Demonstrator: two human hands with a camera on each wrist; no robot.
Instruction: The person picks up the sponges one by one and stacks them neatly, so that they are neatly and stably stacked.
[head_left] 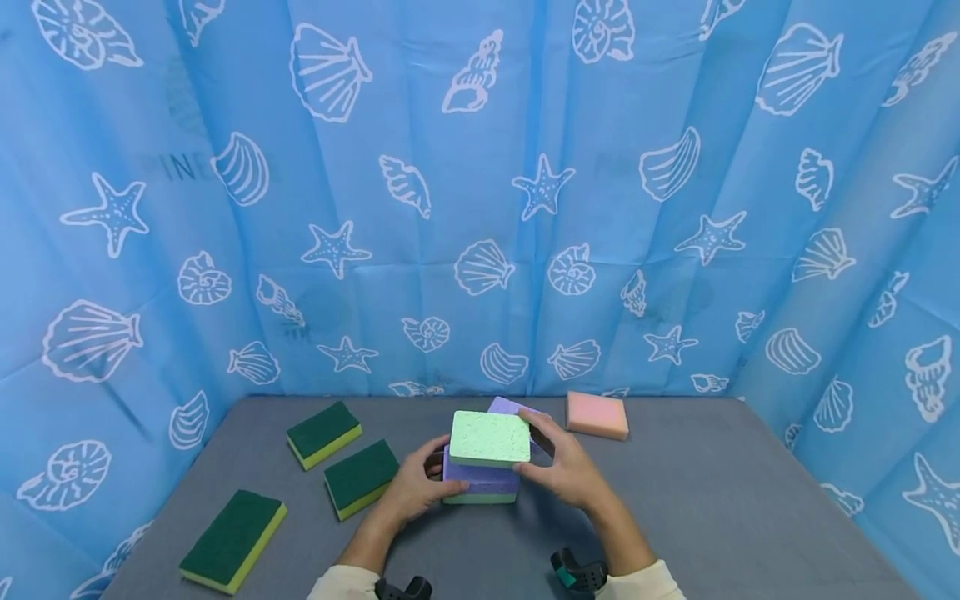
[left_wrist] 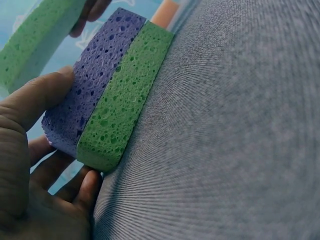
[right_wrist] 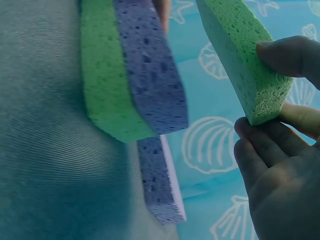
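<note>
A blue shell-patterned curtain (head_left: 450, 208) hangs behind a grey table (head_left: 720, 500), whose left side bears three green-and-yellow scouring sponges (head_left: 234, 533). The person's right hand (head_left: 567, 468) pinches a pale green sponge (head_left: 490, 435) above a purple sponge (head_left: 487, 477), which the left hand (head_left: 414, 487) grips where it lies on a green sponge (head_left: 480, 498) on the table; another purple sponge (head_left: 507, 406) and a pink sponge (head_left: 597, 415) lie behind

In the head view, the held green sponge (head_left: 490, 437) partly hides the purple sponge (head_left: 506, 406) behind it.
</note>
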